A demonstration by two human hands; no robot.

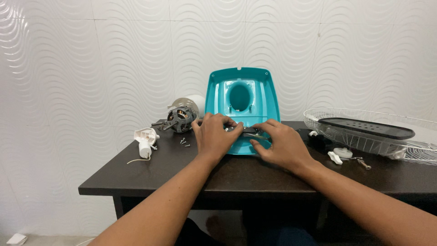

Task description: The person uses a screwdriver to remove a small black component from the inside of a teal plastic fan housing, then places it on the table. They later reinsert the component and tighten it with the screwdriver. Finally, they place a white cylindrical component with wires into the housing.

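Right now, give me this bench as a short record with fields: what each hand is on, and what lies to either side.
left hand: resting on the lower edge of the teal plastic housing, fingers on a small dark part
right hand: on the same dark part, from the other side
housing: propped upright against the wall, oval hole in it
left of hands: electric motor, loose screws, white plastic piece
right of hands: wire grille holding a dark slotted panel, white knob
surface: dark wooden table

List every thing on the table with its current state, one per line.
Teal housing: inside facing up, far end raised.
Dark part: pinched by both hands.
Left hand: on the dark part.
Right hand: on the dark part.
Motor: bare, lying sideways.
Screws: loose.
Wire grille: lying flat.
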